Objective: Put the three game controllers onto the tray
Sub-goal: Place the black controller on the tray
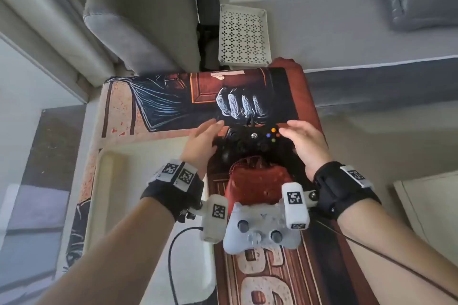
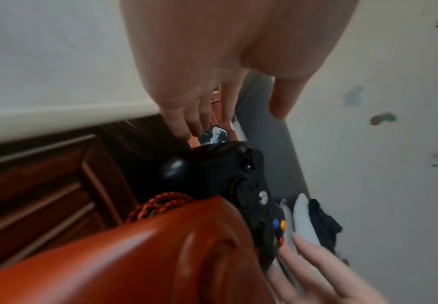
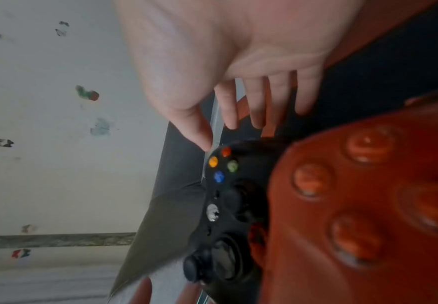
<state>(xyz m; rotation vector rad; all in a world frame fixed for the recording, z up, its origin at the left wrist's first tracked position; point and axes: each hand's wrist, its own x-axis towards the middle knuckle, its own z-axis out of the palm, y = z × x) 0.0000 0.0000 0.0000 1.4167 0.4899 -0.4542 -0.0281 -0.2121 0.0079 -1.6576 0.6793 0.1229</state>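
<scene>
A black controller [image 1: 250,141] [image 2: 228,174] [image 3: 228,197] lies on the printed mat, with a red controller [image 1: 255,183] [image 2: 160,257] [image 3: 355,205] just nearer me and a white controller [image 1: 260,228] nearest. My left hand [image 1: 202,142] [image 2: 212,72] is at the black controller's left grip, fingers straight. My right hand [image 1: 303,142] [image 3: 238,72] is at its right grip, fingers spread. Neither hand is curled round it. A cream tray [image 1: 104,181] lies to the left of the controllers.
The printed mat [image 1: 173,106] covers the table. A white perforated basket [image 1: 244,34] sits on the grey sofa [image 1: 347,32] beyond the table. A black cable [image 1: 173,255] runs over the cream tray. Another cream surface [image 1: 426,205] lies at the right.
</scene>
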